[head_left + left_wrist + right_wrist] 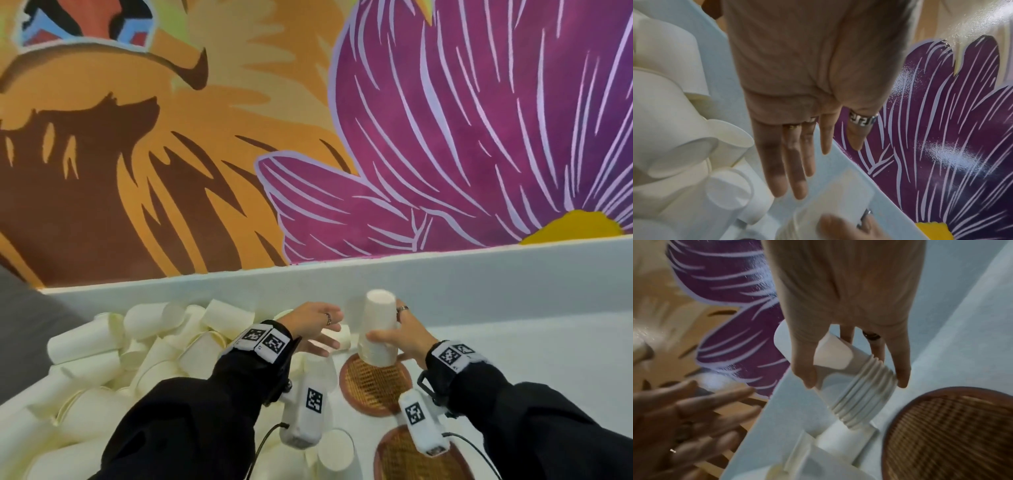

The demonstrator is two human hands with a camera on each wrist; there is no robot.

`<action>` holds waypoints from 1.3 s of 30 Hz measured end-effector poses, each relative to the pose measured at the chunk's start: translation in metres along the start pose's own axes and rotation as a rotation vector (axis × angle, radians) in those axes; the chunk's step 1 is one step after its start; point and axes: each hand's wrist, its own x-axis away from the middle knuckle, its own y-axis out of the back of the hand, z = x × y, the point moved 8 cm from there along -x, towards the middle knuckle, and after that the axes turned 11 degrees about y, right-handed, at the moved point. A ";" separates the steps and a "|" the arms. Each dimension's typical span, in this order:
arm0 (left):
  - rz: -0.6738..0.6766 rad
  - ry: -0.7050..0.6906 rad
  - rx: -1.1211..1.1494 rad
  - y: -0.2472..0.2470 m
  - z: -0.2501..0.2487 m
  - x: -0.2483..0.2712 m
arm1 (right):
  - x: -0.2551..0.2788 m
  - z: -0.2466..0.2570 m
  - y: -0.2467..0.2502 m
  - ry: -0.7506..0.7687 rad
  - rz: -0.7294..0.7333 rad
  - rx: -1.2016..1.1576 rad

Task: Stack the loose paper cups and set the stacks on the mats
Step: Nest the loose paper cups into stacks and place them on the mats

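Paper-cup stack (pixel 378 329), upside down, centre of head view, over far woven mat (pixel 373 383); contact w/ mat cannot be told. Right hand (pixel 406 337) grips stack: thumb on near side, fingers round far side, at the ribbed rims per right-wrist view. Left hand (pixel 317 325) just left of stack, fingers straight and spread, holding nothing. Loose paper cups (pixel 137 346) heaped lower left on white table (pixel 548 342). Second woven mat (pixel 397 455) at bottom edge, partly behind wrist camera. Painted wall mural (pixel 308 120) fills upper frame.
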 end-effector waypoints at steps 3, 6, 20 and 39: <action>-0.034 0.008 -0.018 0.014 0.004 0.002 | -0.001 -0.027 -0.009 -0.048 0.012 0.085; -0.076 0.005 -0.056 0.029 0.006 0.005 | -0.005 -0.045 -0.017 -0.065 0.042 0.147; -0.226 0.063 -0.099 0.091 0.031 0.029 | 0.000 -0.051 -0.022 0.030 0.176 0.249; -0.410 0.023 -0.072 0.173 0.082 0.097 | 0.017 0.104 -0.152 0.510 0.313 0.514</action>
